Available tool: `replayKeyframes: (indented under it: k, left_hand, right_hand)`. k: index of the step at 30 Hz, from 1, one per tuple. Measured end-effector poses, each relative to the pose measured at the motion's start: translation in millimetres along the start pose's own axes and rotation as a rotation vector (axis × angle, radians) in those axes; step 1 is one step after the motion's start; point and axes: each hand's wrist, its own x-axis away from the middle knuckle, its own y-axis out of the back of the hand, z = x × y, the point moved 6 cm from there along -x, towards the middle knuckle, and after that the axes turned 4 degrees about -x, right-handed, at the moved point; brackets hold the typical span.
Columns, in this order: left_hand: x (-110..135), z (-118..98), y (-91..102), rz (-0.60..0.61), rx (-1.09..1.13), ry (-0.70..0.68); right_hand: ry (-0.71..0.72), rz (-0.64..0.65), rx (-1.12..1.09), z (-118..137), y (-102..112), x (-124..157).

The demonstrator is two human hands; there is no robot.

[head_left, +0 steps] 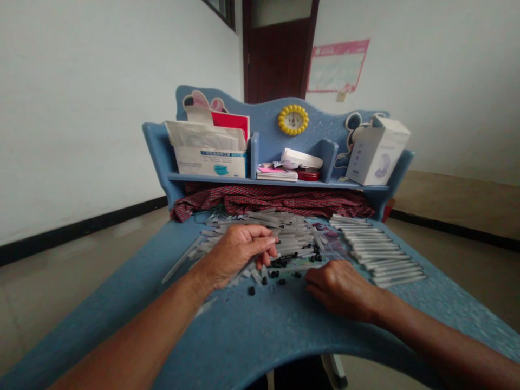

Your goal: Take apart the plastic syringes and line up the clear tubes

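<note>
My left hand is over the pile of clear plastic tubes, thumb and fingers pinched together; what they grip, if anything, is hidden. Lower on the right, my right hand rests knuckles up at the desk surface, its fingers curled in and mostly out of sight. Between the hands lie several small black caps, some loose and some among the tubes. Right of the pile, tubes with dark ends lie side by side in a neat row, apart from my right hand.
The blue desk has a curved front edge. Behind the tubes a red checked cloth lies bunched under the shelf. On the shelf stand a mask box, a white box and a small red tin. A yellow flower-shaped clock is above.
</note>
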Motion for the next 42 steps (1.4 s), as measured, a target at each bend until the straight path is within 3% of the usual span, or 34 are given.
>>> replayKeyframes:
  k: [8, 18, 21, 27, 29, 33, 42]
  left_hand:
    - [0.7, 1.2, -1.5, -0.006, -0.021, 0.017]
    - [1.2, 4.3, -4.0, 0.037, -0.131, 0.061]
    - [1.1, 4.8, -5.2, 0.058, -0.155, 0.058]
    - [2.6, 7.2, -9.2, 0.09, -0.151, 0.074]
    - [3.5, 6.5, -10.5, 0.097, -0.145, 0.077]
    - [5.3, 3.6, -13.2, 0.116, -0.147, 0.076]
    - [7.4, 4.5, -17.1, 0.147, -0.136, 0.075]
  right_hand:
    - [-0.053, -0.001, 0.007, -3.4, 3.2, -13.2]
    - [0.006, -0.009, -0.01, 5.2, 0.3, -29.9]
    - [0.016, -0.108, -0.238, -0.1, 10.7, -28.3]
    - [-0.04, -0.251, -1.288, -17.3, 23.9, -29.0]
    - [-0.003, -0.285, -1.511, -14.9, 26.2, -29.7]
    - [0.087, -0.314, -1.703, -6.1, 27.0, -30.2]
    - [0.188, -0.216, -1.927, 6.0, 12.3, -34.6]
